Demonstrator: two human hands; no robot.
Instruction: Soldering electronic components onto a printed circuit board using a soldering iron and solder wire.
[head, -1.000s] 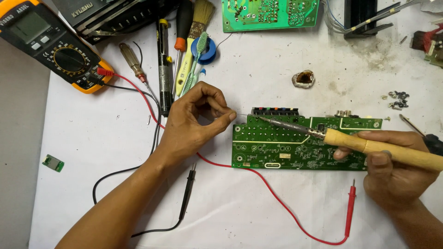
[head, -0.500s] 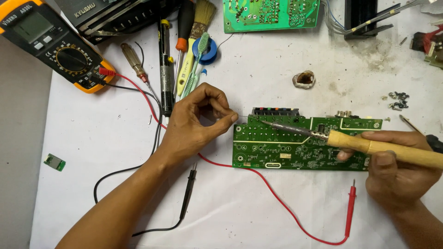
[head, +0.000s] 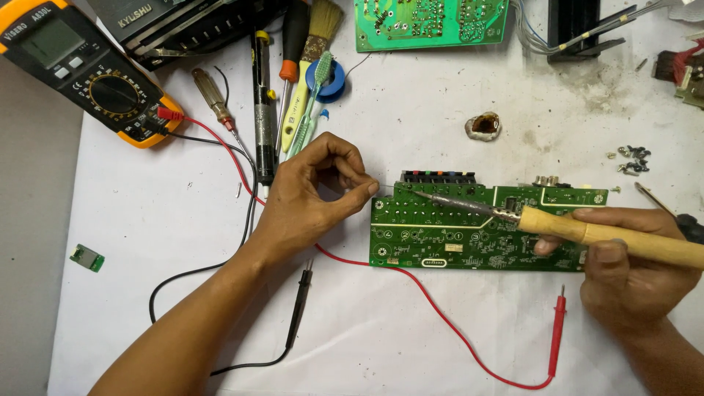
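Your right hand (head: 631, 275) grips the soldering iron (head: 587, 231) — lying nearly level, tip pointing left onto the circuit board (head: 455, 246) — while your left hand (head: 312, 198) pinches thin wire (head: 385, 187).

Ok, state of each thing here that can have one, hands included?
Soldering iron: in the right hand, tip down on the board.
Circuit board: flat on the table, solder side up.
Left hand: fingers pinched at the board's top-left corner.
Multimeter: leads plugged in, screen blank.
Red probe: lying loose.
Black probe: lying loose.
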